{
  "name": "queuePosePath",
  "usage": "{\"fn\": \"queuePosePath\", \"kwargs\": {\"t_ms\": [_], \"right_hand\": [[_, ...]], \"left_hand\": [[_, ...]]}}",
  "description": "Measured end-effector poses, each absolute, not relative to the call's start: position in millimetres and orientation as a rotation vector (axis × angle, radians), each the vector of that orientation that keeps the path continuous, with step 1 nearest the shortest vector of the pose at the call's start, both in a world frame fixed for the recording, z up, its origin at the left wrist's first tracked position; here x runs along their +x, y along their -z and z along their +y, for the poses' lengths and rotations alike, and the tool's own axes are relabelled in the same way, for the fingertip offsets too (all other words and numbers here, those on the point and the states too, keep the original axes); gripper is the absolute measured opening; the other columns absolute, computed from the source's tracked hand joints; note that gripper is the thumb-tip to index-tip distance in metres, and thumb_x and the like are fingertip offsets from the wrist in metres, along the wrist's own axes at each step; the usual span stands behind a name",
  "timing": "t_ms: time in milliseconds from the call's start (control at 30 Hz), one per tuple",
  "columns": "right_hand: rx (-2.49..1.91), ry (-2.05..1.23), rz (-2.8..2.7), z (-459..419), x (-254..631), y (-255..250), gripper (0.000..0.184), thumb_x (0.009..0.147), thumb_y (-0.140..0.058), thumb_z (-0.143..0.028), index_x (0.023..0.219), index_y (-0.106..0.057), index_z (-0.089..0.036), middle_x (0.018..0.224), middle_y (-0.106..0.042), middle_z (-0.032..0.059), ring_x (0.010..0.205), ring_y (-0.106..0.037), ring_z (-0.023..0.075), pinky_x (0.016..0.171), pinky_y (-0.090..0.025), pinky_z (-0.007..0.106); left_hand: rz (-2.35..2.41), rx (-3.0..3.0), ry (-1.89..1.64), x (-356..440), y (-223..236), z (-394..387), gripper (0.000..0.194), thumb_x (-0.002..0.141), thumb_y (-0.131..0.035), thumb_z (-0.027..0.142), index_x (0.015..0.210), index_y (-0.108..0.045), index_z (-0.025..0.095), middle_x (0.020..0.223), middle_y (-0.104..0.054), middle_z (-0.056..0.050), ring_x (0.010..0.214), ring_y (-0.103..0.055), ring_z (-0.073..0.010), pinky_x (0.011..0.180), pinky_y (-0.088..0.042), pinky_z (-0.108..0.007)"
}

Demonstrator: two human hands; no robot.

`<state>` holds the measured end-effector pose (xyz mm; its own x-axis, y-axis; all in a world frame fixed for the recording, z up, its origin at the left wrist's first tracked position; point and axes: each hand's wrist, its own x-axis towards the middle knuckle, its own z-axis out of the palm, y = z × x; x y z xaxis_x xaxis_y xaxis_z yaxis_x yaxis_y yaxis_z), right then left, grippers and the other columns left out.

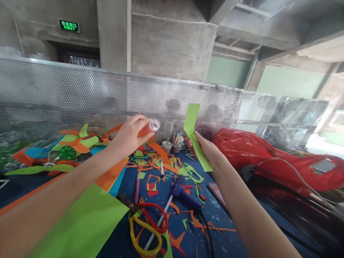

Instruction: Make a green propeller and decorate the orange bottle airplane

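My left hand [129,133] is wrapped round a small plastic bottle [154,125] above the table, its clear, uncapped mouth pointing right. The bottle's body looks orange-red, mostly hidden by my fingers. My right hand [205,145] pinches a bent strip of green paper [191,117] between thumb and fingers; the strip stands up and its lower end reaches my wrist. Between my arms lie scissors [154,216] with one red and one yellow handle. A blue glue gun [185,195] with a white glue stick rests beside them.
Paper scraps [185,175] litter the blue table [114,229]. Green sheets [88,218] lie under my left forearm. Paper-decorated bottles [67,152] stand at left, a red plastic bag [258,150] at right. A phone [217,193] lies by my right forearm. Perforated metal panels [80,93] rise behind.
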<state>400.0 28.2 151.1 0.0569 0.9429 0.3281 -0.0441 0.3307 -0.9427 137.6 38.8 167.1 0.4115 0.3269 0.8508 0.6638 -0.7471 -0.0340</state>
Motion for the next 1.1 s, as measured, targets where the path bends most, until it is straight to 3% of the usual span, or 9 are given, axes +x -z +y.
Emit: {"fn": "queuePosePath", "kwargs": {"t_ms": [133, 233, 367, 467, 567, 700, 800, 900, 1100], "right_hand": [[-0.978, -1.047, -1.215, 23, 399, -152, 0.024, 0.091, -0.053, -0.031, 0.075, -0.064, -0.017, 0.063, -0.062, 0.0029, 0.051, -0.057, 0.0105, 0.048, -0.052, 0.021], [-0.985, -1.124, -1.342, 15, 387, -149, 0.026, 0.092, -0.051, -0.033, 0.073, -0.061, -0.017, 0.06, -0.062, 0.0007, 0.047, -0.054, 0.0088, 0.048, -0.049, 0.021], [-1.021, -1.112, -1.806, 2, 363, -139, 0.03, 0.092, -0.044, -0.031, 0.07, -0.058, -0.017, 0.063, -0.064, 0.0012, 0.054, -0.059, 0.012, 0.055, -0.049, 0.025], [-1.071, -0.886, -2.316, -7, 345, -127, 0.024, 0.088, -0.045, -0.02, 0.071, -0.061, -0.016, 0.066, -0.063, -0.0006, 0.057, -0.055, 0.0112, 0.056, -0.044, 0.024], [-1.035, -0.672, -2.747, -11, 328, -112, 0.022, 0.086, -0.05, -0.017, 0.067, -0.062, -0.016, 0.061, -0.057, -0.0033, 0.054, -0.046, 0.009, 0.054, -0.036, 0.022], [-1.081, -0.635, -2.918, -11, 311, -90, 0.018, 0.084, -0.056, -0.02, 0.072, -0.068, -0.015, 0.065, -0.062, -0.0008, 0.056, -0.049, 0.0099, 0.053, -0.035, 0.022], [-0.968, -0.716, -2.934, -9, 305, -78, 0.014, 0.082, -0.059, -0.016, 0.081, -0.072, -0.014, 0.076, -0.069, 0.0016, 0.062, -0.055, 0.0107, 0.057, -0.038, 0.021], [-0.911, -0.782, -2.893, -6, 305, -72, 0.016, 0.082, -0.058, -0.012, 0.084, -0.074, -0.014, 0.076, -0.071, 0.0017, 0.062, -0.056, 0.0107, 0.059, -0.04, 0.021], [-0.915, -1.02, -2.789, 3, 314, -72, 0.017, 0.077, -0.063, -0.011, 0.084, -0.075, -0.019, 0.074, -0.072, -0.0023, 0.067, -0.063, 0.0118, 0.061, -0.044, 0.02]], "left_hand": [[-0.756, -2.419, 1.161, 140, -126, 60, 0.029, 0.096, -0.05, 0.024, 0.125, -0.051, 0.02, 0.132, -0.05, -0.01, 0.125, -0.046, -0.0232, 0.108, -0.036, -0.043], [-0.759, -2.51, 1.072, 132, -86, 72, 0.029, 0.097, -0.044, 0.019, 0.126, -0.05, 0.022, 0.137, -0.047, -0.011, 0.126, -0.047, -0.0237, 0.105, -0.039, -0.043], [-0.788, -2.641, 0.927, 117, -39, 81, 0.031, 0.094, -0.044, 0.016, 0.122, -0.056, 0.024, 0.135, -0.052, -0.009, 0.128, -0.047, -0.0262, 0.103, -0.041, -0.046], [-0.835, -2.726, 0.858, 107, -21, 83, 0.031, 0.09, -0.044, 0.014, 0.114, -0.062, 0.023, 0.13, -0.058, -0.009, 0.127, -0.049, -0.0255, 0.104, -0.04, -0.048], [-0.917, -2.785, 0.844, 102, -17, 79, 0.036, 0.084, -0.046, 0.01, 0.113, -0.064, 0.022, 0.128, -0.06, -0.009, 0.126, -0.05, -0.0257, 0.106, -0.038, -0.047], [-1.124, -2.78, 0.955, 101, -34, 59, 0.035, 0.086, -0.042, 0.014, 0.115, -0.061, 0.018, 0.13, -0.057, -0.013, 0.124, -0.05, -0.0269, 0.106, -0.037, -0.046], [-1.324, -2.808, 1.022, 107, -52, 30, 0.026, 0.092, -0.042, 0.029, 0.106, -0.061, 0.018, 0.106, -0.067, -0.01, 0.099, -0.064, -0.0246, 0.089, -0.05, -0.041], [-1.429, -2.925, 1.007, 116, -58, -3, 0.019, 0.09, -0.048, 0.037, 0.094, -0.058, 0.022, 0.09, -0.068, -0.004, 0.081, -0.066, -0.0195, 0.076, -0.052, -0.033], [-1.643, -3.171, 0.855, 120, -37, -38, 0.026, 0.079, -0.059, 0.031, 0.103, -0.051, 0.025, 0.078, -0.066, 0.003, 0.071, -0.065, -0.0197, 0.062, -0.049, -0.029]]}}
